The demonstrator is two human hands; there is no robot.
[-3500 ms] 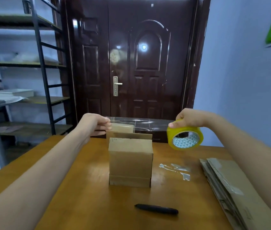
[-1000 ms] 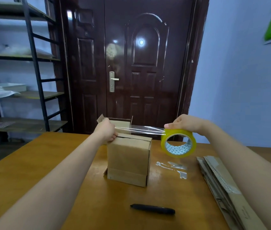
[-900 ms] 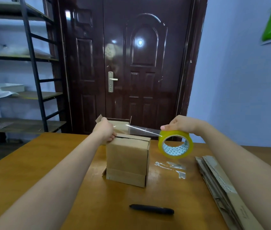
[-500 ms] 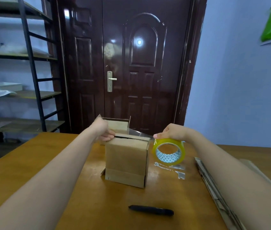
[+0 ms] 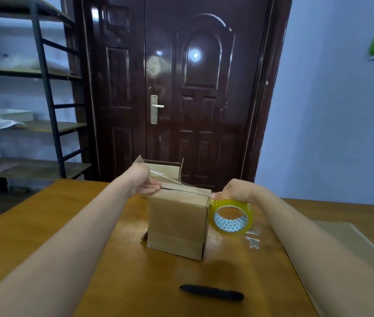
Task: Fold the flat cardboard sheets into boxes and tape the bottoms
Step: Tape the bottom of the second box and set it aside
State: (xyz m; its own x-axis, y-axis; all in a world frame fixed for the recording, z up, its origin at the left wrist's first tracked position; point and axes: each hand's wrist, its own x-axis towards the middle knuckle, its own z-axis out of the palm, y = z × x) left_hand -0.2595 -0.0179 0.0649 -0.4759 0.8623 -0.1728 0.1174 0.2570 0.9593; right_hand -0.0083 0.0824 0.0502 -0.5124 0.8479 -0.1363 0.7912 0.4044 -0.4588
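Observation:
A folded brown cardboard box (image 5: 178, 221) stands in the middle of the wooden table (image 5: 44, 225), its closed flaps facing up. My left hand (image 5: 143, 181) presses the free end of clear tape onto the box's top left edge. My right hand (image 5: 235, 191) grips a yellow tape roll (image 5: 230, 217) at the box's top right corner. A strip of clear tape (image 5: 176, 181) runs across the top seam between both hands. A second open box (image 5: 163, 168) sits just behind the first.
A stack of flat cardboard sheets (image 5: 350, 245) lies at the table's right, partly under my right forearm. A black pen (image 5: 211, 292) lies near the front edge. Scraps of clear tape (image 5: 252, 240) stick to the table. A dark door and metal shelving (image 5: 48, 92) stand behind.
My right hand has brought the tape roll down and leftwards to the box's right corner, laying the stretched strip over the top. My left hand stayed on the left edge.

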